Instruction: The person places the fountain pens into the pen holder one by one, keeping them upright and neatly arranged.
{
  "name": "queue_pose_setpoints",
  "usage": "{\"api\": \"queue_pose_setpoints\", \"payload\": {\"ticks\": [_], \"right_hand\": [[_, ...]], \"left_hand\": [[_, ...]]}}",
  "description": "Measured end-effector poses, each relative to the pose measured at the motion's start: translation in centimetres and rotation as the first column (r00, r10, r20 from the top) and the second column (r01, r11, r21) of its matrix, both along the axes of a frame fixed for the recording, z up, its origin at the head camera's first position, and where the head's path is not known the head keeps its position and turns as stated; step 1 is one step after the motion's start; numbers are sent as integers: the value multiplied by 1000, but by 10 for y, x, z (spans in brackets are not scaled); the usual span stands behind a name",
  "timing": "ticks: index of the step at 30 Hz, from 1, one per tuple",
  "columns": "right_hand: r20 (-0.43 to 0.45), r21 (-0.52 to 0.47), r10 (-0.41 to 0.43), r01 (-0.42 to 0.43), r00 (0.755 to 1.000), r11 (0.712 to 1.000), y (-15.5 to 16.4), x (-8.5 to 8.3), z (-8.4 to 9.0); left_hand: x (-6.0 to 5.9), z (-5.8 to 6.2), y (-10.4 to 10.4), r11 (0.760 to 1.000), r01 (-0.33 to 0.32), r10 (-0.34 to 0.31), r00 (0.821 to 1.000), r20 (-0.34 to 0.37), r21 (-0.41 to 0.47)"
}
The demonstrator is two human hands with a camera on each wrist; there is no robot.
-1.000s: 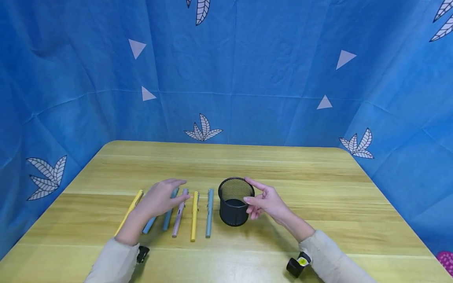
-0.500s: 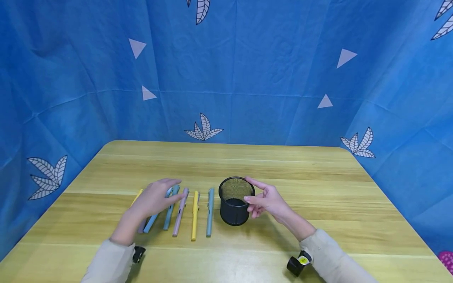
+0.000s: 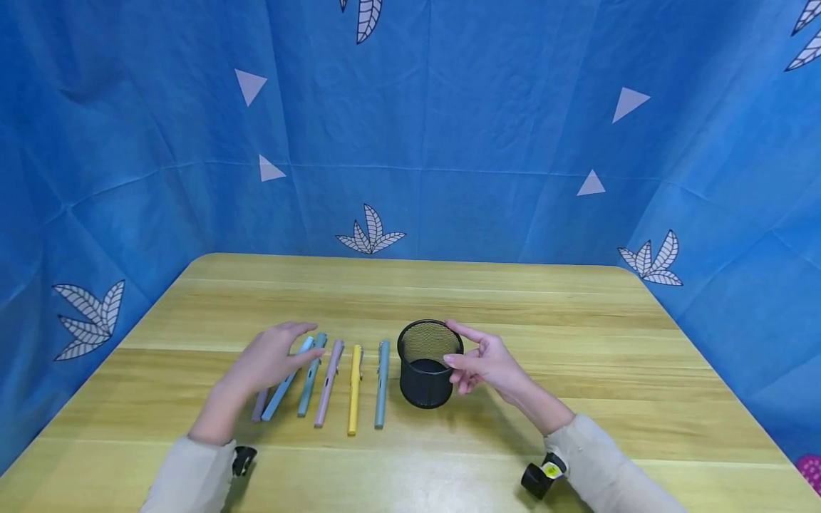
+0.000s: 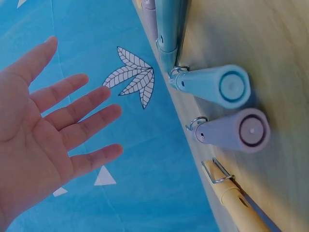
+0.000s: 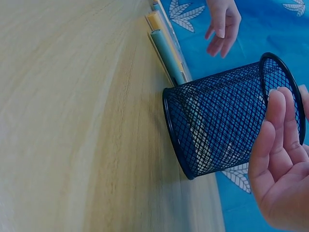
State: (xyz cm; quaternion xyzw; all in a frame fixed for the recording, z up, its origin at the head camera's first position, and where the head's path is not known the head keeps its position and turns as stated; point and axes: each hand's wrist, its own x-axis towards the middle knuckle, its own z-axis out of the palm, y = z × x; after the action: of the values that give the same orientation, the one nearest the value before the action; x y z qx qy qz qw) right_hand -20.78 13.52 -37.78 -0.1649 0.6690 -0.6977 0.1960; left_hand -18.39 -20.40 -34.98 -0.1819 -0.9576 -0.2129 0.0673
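My left hand (image 3: 272,356) hovers over the left end of a row of pens, its fingers spread and nothing held. Beneath and beside it lie a light blue pen (image 3: 287,385), a partly covered purple pen (image 3: 259,406) and a teal pen (image 3: 312,374). A yellow pen (image 4: 237,205) shows in the left wrist view; in the head view the hand hides it. With thumb and index finger at the rim, my right hand (image 3: 484,363) holds a black mesh pen holder (image 3: 426,388) upright on the table. Its other fingers (image 5: 277,140) bend against the mesh side.
Between the left hand and the holder lie another purple pen (image 3: 329,385), a yellow pen (image 3: 354,392) and a blue-grey pen (image 3: 381,385). The wooden table (image 3: 577,342) ends at a blue patterned cloth (image 3: 487,128) behind and at the sides.
My left hand has drifted left along the row, uncovering the light blue and teal pens and covering the leftmost yellow one. The right hand and pen holder stay in place.
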Motion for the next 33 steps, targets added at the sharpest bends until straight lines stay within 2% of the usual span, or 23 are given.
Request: {"api": "queue_pose_setpoints", "payload": {"ticks": [11,20,33], "right_hand": [[8,13,-13,13,1000,1000,0,-1,1],[16,17,-21,21,1000,1000,0,-2,1],[23,18,-22,21,999,1000,0,-1,2]], "left_hand": [[1,1,-5,1000,-16,16,1000,21,-2],[0,-1,-15,1000,-19,19,999,28,-12],[3,0,-29,998,-55,54,997,47,5]]}}
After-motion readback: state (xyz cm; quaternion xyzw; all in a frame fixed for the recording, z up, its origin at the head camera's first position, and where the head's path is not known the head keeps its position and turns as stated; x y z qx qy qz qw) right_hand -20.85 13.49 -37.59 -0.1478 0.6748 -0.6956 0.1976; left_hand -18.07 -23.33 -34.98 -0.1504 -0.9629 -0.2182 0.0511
